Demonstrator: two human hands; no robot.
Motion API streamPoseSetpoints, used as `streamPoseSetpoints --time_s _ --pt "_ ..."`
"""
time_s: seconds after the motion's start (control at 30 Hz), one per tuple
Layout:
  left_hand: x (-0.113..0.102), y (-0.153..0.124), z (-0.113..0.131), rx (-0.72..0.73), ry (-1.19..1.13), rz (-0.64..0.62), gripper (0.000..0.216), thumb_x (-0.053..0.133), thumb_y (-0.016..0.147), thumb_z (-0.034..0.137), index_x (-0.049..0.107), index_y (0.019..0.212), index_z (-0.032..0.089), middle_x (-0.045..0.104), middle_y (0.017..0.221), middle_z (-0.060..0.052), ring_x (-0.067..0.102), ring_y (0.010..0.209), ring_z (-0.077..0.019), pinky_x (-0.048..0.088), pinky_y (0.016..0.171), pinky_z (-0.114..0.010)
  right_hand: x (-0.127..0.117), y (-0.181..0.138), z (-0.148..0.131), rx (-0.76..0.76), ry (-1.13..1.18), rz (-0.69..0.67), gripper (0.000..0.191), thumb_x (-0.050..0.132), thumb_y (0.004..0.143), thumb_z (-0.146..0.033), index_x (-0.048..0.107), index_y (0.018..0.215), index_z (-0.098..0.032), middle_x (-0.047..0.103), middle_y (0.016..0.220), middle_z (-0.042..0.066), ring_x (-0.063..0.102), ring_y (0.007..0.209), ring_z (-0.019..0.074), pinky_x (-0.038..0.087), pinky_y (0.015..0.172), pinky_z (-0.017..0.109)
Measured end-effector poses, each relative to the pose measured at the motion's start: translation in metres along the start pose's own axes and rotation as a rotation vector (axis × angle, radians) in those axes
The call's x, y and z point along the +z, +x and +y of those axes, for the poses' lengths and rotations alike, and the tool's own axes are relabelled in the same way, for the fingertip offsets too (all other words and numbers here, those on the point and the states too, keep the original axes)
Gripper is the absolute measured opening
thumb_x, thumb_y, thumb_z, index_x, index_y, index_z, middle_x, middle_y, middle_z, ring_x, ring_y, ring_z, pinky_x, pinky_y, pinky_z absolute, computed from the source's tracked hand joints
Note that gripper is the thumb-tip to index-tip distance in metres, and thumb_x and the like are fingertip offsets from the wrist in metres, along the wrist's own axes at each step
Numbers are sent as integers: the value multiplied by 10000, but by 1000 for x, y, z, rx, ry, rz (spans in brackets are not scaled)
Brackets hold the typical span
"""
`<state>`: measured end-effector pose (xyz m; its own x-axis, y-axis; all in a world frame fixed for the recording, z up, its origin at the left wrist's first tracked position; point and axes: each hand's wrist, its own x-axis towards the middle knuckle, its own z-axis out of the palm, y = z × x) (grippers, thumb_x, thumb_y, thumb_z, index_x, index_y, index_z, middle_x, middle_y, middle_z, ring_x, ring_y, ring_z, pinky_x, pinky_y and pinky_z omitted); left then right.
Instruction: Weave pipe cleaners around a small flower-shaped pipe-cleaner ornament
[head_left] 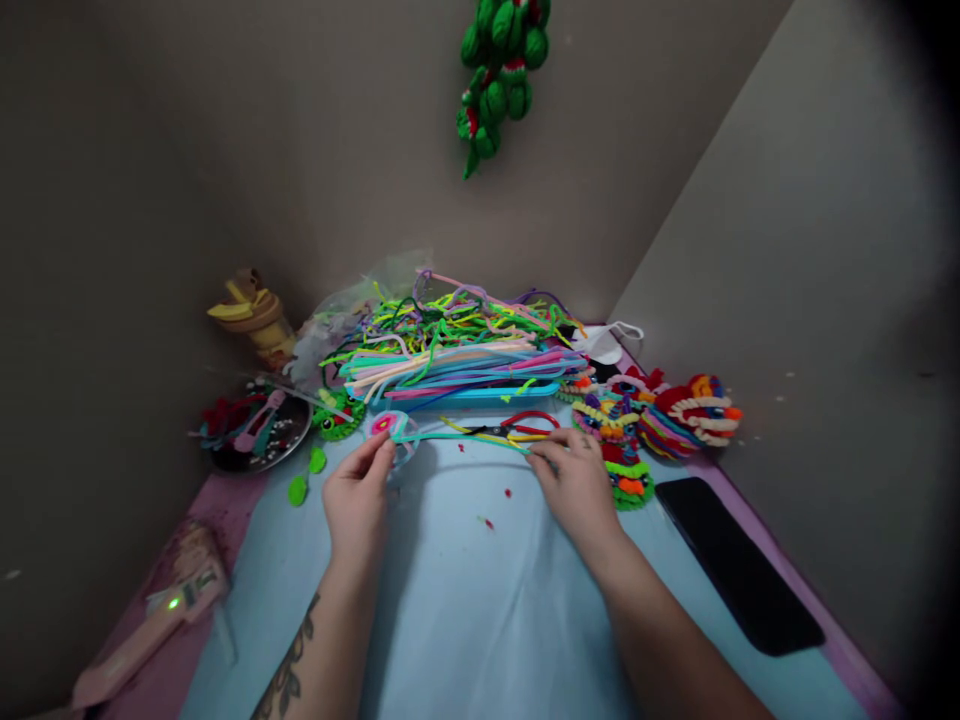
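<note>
My left hand (360,495) pinches a small coiled disc of pink and teal pipe cleaner (390,427) at the table's middle. From the coil a teal pipe cleaner strand (465,438) runs right to my right hand (574,480), whose fingers are closed on its far end. Both hands rest low over the pale blue cloth (465,600). Red-handled scissors (525,425) lie just beyond the strand.
A big heap of coloured pipe cleaners (457,350) lies behind. Finished fuzzy figures (660,420) sit at right, a black phone (739,565) at the near right. A metal dish (255,430) and pink glue gun (150,630) are at left. Green ornaments (499,70) hang above.
</note>
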<state>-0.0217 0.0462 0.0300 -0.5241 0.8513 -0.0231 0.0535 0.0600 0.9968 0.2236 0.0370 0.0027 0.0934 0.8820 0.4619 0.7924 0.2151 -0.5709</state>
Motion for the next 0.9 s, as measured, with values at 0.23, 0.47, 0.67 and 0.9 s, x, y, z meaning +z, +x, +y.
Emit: streamPoseSetpoints --time_s 0.23,0.47,0.67,0.9 --pt "12 -13 -9 -95 -90 -310 310 760 627 320 744 892 159 742 840 -74 666 754 -181 506 721 -281 -8 3 -22 443 728 10 167 654 729 -350 633 697 -188 544 602 -8 471 560 137 373 543 269" --pt "18 -24 -9 -164 -118 -470 273 780 600 320 752 820 161 740 776 -77 664 694 -183 508 693 -291 -3 -2 -36 603 1138 -76 213 699 672 -364 619 742 -180 607 617 5 531 549 119 406 519 239" --pt "19 -27 -8 -188 -152 -531 277 793 581 326 748 793 154 734 749 -76 654 665 -173 506 674 -285 -3 -2 -37 633 1224 23 215 711 654 -355 612 751 -191 598 637 -2 539 562 116 417 513 235" --pt "21 -31 -5 -228 -168 -569 266 813 544 312 741 748 158 720 684 -51 622 595 -142 490 614 -255 2 -8 -46 794 1386 -270 260 746 624 -369 620 714 -160 555 505 -27 445 442 68 310 437 189"
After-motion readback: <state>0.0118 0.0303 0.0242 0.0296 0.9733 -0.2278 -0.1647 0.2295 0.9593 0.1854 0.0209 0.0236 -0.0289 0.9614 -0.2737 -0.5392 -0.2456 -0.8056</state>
